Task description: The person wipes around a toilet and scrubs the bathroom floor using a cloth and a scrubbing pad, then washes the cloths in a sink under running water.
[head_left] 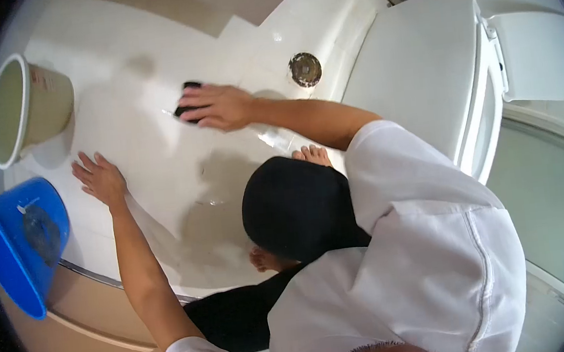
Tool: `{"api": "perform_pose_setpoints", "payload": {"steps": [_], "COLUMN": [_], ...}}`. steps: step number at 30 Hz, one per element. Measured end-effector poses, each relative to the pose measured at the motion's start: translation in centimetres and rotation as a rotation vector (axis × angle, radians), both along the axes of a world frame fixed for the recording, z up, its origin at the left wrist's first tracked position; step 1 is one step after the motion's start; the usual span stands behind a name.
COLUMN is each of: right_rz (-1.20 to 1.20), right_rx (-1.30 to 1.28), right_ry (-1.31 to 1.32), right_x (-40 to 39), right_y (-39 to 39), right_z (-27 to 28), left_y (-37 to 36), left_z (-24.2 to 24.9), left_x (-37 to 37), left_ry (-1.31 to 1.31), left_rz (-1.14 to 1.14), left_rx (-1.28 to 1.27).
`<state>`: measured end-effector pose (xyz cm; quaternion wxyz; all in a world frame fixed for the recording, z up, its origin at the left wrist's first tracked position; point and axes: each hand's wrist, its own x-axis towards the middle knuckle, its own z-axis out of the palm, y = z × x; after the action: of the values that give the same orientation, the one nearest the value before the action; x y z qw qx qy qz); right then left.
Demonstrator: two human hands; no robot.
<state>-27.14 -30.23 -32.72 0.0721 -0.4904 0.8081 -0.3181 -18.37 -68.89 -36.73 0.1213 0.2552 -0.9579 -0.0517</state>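
Observation:
My right hand (224,107) is closed over a small black scrubber (188,103), pressed to the wet white floor (133,115). Its fingers hide most of the scrubber, and dark ends stick out on both sides. Over to the left, my left hand (100,180) rests palm down on the same floor with its fingers spread, holding nothing. Just past those fingertips stands a whitish bucket (51,103) with murky water in it. A blue bucket (46,198) is nearest to the left wrist, with a dark grey patch on its side.
A round, rusty-looking drain (304,70) lies beyond my right forearm. The white toilet (415,75) fills the right side, its lid (542,52) raised. My bare foot (312,155) and black-clad knee (292,205) are between my arms. A tan ledge (99,322) borders the floor at lower left.

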Motion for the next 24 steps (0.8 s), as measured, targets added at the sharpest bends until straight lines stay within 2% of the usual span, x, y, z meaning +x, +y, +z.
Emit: {"api": "perform_pose_setpoints", "payload": {"steps": [1, 3, 4, 5, 7, 9, 10, 11, 14, 15, 16, 18, 20, 21, 22, 24], "right_rz": [-0.044, -0.359, -0.609, -0.895, -1.329, -1.152, -1.009, -0.908, -0.529, -0.56, -0.708, -0.988, -1.402, -1.56, -1.578, -1.862], "right_rx": [-0.016, 0.103, 0.101, 0.093, 0.292, 0.518, 0.345, 0.157, 0.466, 0.393, 0.324, 0.166, 0.267, 0.564, 0.559, 0.417], "right_ry": [0.103, 0.329, 0.342, 0.281, 0.615, -0.01, 0.162, 0.13, 0.107, 0.137, 0.287, 0.439, 0.402, 0.59, 0.586, 0.07], "right_x": [-2.2, -7.5, -11.8, -13.6, -18.9, -21.5, -21.5, -22.7, -19.7, -21.7, -26.2, -28.7, -30.8, -30.5, -31.8, -33.2], "right_y": [2.8, 9.9, 14.9, 17.3, 21.4, 18.1, 16.1, 13.1, 11.2, 12.2, 15.6, 23.4, 31.5, 35.7, 36.4, 35.8], "right_z": [-0.6, -1.8, -5.1, -1.2, -4.0, -0.2, -2.0, -8.5, 1.9, -0.1, -6.0, -5.9, -5.9, -5.0, -4.1, -3.1], "left_y": [0.4, 0.8, 1.5, 2.7, 8.7, 16.4, 20.1, 23.3, 27.3, 27.3, 27.5, 26.9, 27.0, 28.0, 28.4, 29.4], "left_z": [0.6, 0.8, 0.4, 0.1, 0.1, 1.8, 2.6, 3.0, 4.8, 4.6, 3.7, 1.9, 1.4, 1.5, 1.8, 2.5], "left_x": [0.0, 0.9, 1.1, 1.8, 2.3, 0.7, -0.4, -2.1, -7.1, -8.3, -9.4, -9.9, -9.7, -9.7, -9.8, -10.0], "left_ry": [-0.062, -0.157, -0.174, -0.209, -0.244, -0.231, -0.223, -0.213, -0.261, -0.27, -0.298, -0.291, -0.328, -0.36, -0.356, -0.369], "left_rz": [0.04, 0.093, 0.107, 0.084, -0.052, -0.252, -0.279, -0.301, -0.492, -0.508, -0.514, -0.546, -0.519, -0.484, -0.497, -0.456], "left_rx": [0.024, 0.035, 0.021, 0.022, -0.082, 0.049, 0.111, 0.175, 0.326, 0.295, 0.27, 0.155, 0.097, 0.042, 0.03, 0.082]}}
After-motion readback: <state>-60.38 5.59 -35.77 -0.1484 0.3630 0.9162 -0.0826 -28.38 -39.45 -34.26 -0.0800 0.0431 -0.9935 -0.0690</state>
